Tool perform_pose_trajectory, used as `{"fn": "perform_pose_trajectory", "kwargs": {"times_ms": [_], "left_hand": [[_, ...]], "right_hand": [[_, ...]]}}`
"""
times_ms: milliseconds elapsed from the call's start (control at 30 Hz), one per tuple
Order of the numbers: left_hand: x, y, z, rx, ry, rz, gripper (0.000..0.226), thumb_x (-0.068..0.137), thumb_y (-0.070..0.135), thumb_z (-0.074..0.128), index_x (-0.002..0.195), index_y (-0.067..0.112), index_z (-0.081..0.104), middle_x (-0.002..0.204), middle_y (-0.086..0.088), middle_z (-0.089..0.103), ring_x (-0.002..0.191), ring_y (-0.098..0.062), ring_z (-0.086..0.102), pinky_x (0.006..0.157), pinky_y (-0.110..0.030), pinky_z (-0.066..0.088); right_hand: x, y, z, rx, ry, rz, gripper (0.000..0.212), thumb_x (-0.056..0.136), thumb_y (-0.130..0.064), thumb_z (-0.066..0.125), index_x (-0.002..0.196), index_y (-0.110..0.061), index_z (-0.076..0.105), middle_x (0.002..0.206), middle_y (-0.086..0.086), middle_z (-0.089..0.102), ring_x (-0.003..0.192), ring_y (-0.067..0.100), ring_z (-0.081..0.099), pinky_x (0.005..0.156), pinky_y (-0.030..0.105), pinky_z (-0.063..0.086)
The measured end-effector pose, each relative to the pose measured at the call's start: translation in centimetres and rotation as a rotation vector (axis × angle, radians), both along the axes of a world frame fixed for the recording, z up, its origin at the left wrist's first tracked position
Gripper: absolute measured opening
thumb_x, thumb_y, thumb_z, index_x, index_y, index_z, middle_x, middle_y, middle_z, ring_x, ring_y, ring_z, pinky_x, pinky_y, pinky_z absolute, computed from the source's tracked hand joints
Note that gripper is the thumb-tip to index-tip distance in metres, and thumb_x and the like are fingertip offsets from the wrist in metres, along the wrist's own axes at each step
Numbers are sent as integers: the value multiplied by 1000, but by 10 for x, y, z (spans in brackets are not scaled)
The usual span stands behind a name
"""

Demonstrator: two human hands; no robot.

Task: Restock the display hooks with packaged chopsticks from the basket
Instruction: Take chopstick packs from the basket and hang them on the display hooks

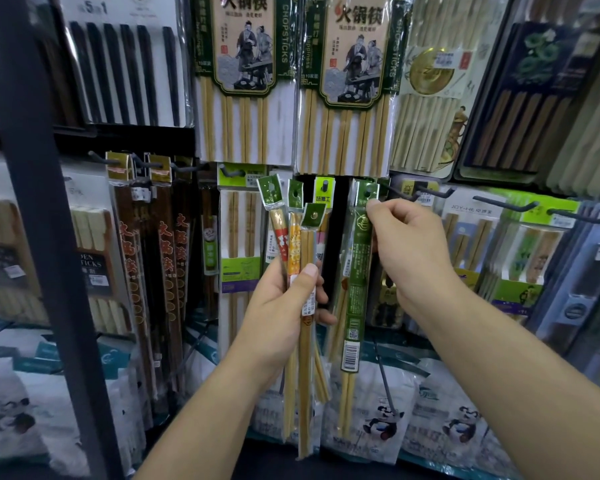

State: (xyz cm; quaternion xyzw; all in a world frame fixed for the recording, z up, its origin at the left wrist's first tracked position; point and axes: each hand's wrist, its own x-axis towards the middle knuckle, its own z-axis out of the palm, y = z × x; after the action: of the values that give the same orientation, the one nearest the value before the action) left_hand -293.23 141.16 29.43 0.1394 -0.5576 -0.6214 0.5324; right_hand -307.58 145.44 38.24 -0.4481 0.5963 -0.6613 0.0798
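Note:
My left hand (286, 299) grips a fanned bundle of three slim chopstick packs (303, 244) with green header tabs, held upright in front of the display. My right hand (407, 244) pinches a single long green chopstick pack (355, 282) near its top. That pack's header hole sits level with a black display hook (400, 194) just to its right; I cannot tell whether the hole is on the hook. No basket is in view.
Larger chopstick packs (347, 81) hang in the row above. More black hooks (506, 204) stick out at the right with boxed sets below. Dark red chopstick packs (167, 258) hang at the left behind a black shelf post (49, 220). Panda-print bags (385, 420) line the bottom.

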Motion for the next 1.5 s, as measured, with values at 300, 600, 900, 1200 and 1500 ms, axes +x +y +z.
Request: {"fn": "perform_pose_trajectory", "kwargs": {"times_ms": [300, 600, 900, 1200, 1500], "left_hand": [[1, 2, 2, -31, -4, -47, 13, 105, 20, 56, 117, 19, 61, 72, 1, 63, 69, -14, 65, 61, -34, 62], [3, 2, 3, -32, -9, -86, 20, 101, 20, 64, 93, 36, 73, 80, -1, 69, 75, -18, 71, 62, -36, 63], [3, 5, 4, -29, -6, -124, 12, 95, 29, 67, 105, 35, 72, 94, -2, 74, 82, -21, 74, 65, -38, 63], [-1, -4, -2, -55, -98, 68, 23, 104, 32, 58, 84, 41, 67, 80, 6, 73, 83, -10, 74, 70, -26, 61], [1, -2, -2, -83, -164, -6, 26, 99, 48, 56, 80, 30, 55, 62, 8, 49, 54, -11, 49, 53, -24, 48]], "right_hand": [[-10, -16, -7, -5, 106, -107, 38, 99, -42, 62, 73, -14, 62, 48, -13, 49, 49, 4, 45, 58, 27, 39], [13, 1, -21, -125, 105, 12, 24, 100, -35, 60, 80, -22, 62, 63, -13, 54, 56, -1, 48, 55, 18, 44], [29, 13, -19, -67, 40, 248, 18, 101, -25, 61, 85, -18, 68, 61, -1, 53, 48, 11, 54, 37, 31, 49], [7, -4, -7, -178, -33, 18, 28, 101, -30, 62, 77, -17, 66, 67, 4, 53, 63, 14, 48, 60, 22, 44], [0, -10, -8, -162, -47, -26, 34, 101, -30, 62, 77, -5, 64, 66, 7, 51, 61, 13, 47, 57, 16, 44]]}}
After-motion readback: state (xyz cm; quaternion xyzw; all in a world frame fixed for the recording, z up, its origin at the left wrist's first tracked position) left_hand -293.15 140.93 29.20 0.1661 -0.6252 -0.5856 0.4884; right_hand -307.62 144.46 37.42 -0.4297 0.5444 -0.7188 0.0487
